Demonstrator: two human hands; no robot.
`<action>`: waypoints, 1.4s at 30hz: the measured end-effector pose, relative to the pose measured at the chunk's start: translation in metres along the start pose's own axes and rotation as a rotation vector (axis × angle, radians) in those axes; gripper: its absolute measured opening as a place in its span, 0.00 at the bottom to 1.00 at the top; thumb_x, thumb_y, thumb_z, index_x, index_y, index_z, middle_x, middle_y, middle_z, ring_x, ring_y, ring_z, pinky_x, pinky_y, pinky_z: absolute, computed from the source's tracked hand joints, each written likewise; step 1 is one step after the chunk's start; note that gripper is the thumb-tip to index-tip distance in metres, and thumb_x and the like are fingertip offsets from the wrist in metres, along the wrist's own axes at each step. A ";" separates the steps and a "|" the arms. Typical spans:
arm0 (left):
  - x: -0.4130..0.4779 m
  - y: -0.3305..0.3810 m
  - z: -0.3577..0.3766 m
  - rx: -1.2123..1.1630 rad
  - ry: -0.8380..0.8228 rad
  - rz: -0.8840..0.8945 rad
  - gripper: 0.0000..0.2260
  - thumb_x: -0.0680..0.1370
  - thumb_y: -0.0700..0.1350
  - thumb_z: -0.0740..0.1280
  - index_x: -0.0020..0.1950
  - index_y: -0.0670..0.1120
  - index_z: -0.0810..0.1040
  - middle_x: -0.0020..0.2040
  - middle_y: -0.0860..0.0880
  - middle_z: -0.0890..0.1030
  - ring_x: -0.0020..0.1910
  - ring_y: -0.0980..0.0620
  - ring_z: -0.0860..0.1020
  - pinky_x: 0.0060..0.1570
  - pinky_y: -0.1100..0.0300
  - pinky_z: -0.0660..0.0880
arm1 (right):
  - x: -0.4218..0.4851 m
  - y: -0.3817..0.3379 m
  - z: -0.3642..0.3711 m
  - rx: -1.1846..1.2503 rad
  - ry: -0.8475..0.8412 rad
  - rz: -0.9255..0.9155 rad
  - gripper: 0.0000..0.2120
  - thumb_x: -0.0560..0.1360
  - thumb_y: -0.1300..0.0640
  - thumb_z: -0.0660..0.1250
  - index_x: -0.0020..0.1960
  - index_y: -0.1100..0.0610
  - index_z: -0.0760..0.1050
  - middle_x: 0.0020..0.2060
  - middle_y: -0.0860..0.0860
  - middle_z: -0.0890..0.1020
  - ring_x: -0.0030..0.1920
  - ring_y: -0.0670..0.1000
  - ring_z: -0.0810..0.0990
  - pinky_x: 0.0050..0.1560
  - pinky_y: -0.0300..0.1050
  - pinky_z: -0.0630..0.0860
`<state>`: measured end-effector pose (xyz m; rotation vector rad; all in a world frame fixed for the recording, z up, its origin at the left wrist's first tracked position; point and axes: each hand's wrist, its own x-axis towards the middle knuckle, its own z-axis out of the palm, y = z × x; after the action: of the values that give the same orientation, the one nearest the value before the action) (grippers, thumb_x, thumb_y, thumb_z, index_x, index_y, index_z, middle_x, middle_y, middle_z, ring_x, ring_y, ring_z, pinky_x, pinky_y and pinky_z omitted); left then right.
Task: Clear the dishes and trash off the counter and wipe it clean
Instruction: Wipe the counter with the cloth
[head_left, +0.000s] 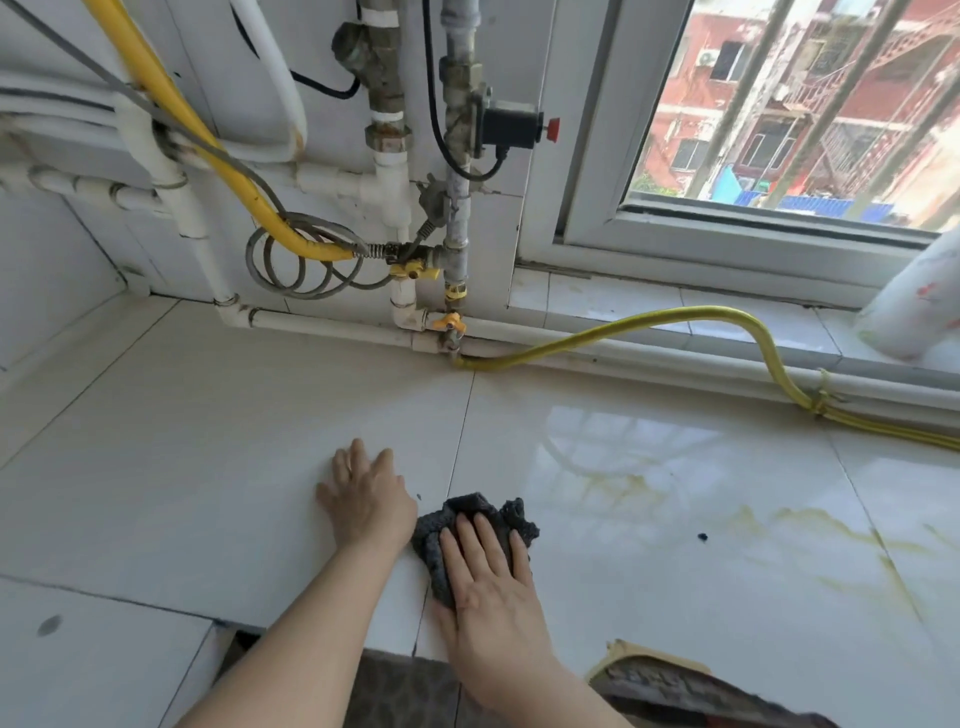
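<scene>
Wiping: my right hand (488, 587), fingers (485, 540) straight, presses dark grey knitted cloth (514, 512) on white tiled table (208, 441); left hand (363, 499) flat; yellowish stains (753, 519) next.

Your left hand (366, 506) lies flat on the counter (208, 441) near its front edge. Just right of it, your right hand (491, 592) presses on a cloth (431, 540) lying there. Behind them, pipes (387, 171) climb the back wall. From their foot a hose (675, 314) runs rightward before the sill (623, 306), under the window (779, 104).
</scene>
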<state>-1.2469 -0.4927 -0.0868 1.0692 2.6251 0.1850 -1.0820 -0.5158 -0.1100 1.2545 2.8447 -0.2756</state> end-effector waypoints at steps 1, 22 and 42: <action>-0.004 -0.002 -0.001 -0.021 0.003 0.009 0.19 0.81 0.47 0.55 0.73 0.50 0.64 0.78 0.46 0.52 0.76 0.44 0.50 0.71 0.45 0.56 | -0.007 0.000 0.000 -0.005 0.005 0.011 0.29 0.70 0.41 0.57 0.66 0.53 0.76 0.65 0.51 0.77 0.68 0.53 0.73 0.66 0.56 0.56; -0.047 -0.020 -0.013 0.090 -0.135 -0.006 0.22 0.80 0.41 0.51 0.75 0.46 0.62 0.75 0.45 0.58 0.73 0.44 0.57 0.68 0.52 0.64 | -0.058 0.067 0.008 -0.080 0.131 0.146 0.28 0.71 0.40 0.57 0.65 0.53 0.76 0.64 0.50 0.77 0.67 0.52 0.73 0.68 0.53 0.51; -0.098 0.097 0.026 0.085 -0.173 -0.057 0.27 0.79 0.37 0.52 0.78 0.49 0.54 0.79 0.48 0.48 0.77 0.44 0.47 0.73 0.51 0.58 | -0.064 0.173 -0.008 0.005 0.039 -0.027 0.29 0.69 0.40 0.58 0.63 0.54 0.78 0.63 0.52 0.78 0.67 0.53 0.71 0.69 0.55 0.49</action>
<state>-1.1079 -0.4915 -0.0674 0.9886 2.5233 -0.0306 -0.9113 -0.4470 -0.1229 1.2362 2.8975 -0.2623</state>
